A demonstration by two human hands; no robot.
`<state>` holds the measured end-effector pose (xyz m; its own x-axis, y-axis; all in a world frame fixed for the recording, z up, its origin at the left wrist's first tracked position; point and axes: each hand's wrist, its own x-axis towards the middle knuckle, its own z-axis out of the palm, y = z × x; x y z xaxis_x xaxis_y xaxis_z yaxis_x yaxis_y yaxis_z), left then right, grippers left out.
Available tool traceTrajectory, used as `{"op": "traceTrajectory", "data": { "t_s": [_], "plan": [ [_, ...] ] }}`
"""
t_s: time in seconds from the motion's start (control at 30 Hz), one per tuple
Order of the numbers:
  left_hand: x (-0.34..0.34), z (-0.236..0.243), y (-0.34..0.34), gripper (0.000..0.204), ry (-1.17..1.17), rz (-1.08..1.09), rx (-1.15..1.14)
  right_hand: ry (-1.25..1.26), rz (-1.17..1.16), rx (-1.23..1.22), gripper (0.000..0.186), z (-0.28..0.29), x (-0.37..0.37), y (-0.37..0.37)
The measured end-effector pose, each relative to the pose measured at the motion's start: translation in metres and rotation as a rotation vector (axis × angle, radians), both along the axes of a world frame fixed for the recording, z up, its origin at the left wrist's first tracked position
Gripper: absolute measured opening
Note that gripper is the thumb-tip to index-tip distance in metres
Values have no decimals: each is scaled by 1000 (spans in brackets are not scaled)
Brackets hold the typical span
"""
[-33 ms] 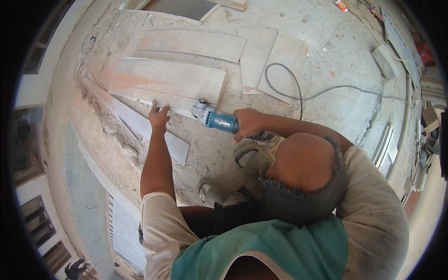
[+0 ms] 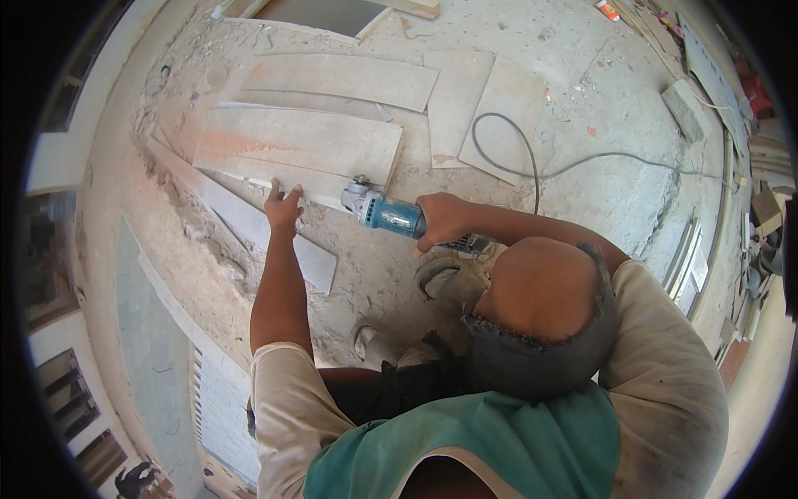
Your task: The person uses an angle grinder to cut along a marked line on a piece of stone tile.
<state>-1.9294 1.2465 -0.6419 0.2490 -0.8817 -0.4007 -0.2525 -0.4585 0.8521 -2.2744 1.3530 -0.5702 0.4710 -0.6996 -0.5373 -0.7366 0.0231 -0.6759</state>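
Note:
My right hand (image 2: pixel 442 218) is wrapped round the rear of a teal and grey angle grinder (image 2: pixel 392 216). The grinder's head rests over the near right part of a pale tile (image 2: pixel 332 143), at the end of a thin dark line running lengthwise along it. Reddish dust covers the tile's left part. With thumb and finger spread apart, my left hand (image 2: pixel 284 208) touches the tile's near edge, left of the grinder; its other fingers are partly hidden. Nearer me, a narrow tile strip (image 2: pixel 312 259) lies slantwise beneath that hand.
Another long tile (image 2: pixel 341 76) lies beyond, and two more slabs (image 2: pixel 503 108) lie to the right. A dark cable (image 2: pixel 532 154) loops over them and runs off right. My bent knee (image 2: pixel 544 287) and shoes (image 2: pixel 440 279) are close by. A concrete block (image 2: pixel 686 110) lies far right.

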Motion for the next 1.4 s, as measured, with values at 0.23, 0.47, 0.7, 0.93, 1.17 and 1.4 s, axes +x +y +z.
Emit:
{"op": "traceTrajectory", "data": {
  "t_s": [0.23, 0.47, 0.7, 0.93, 1.17, 1.4],
  "plan": [
    [2, 2, 8, 87, -17, -4, 14, 6, 7, 10, 76, -1, 1, 8],
    [3, -5, -2, 86, 0, -5, -2, 4, -4, 19, 78, 0, -4, 3],
    [8, -13, -5, 86, 30, 17, -11, 11, -7, 17, 78, -1, -7, 6],
    [10, -15, -6, 85, 33, 10, -10, -5, -16, 2, 77, 1, -9, 9],
    [10, -15, -6, 84, 6, 20, -3, 5, -6, 36, 77, 4, -12, 9],
    [10, -15, -5, 84, 17, 8, -16, 21, -7, 24, 77, 5, -13, 11]
  ]
}}
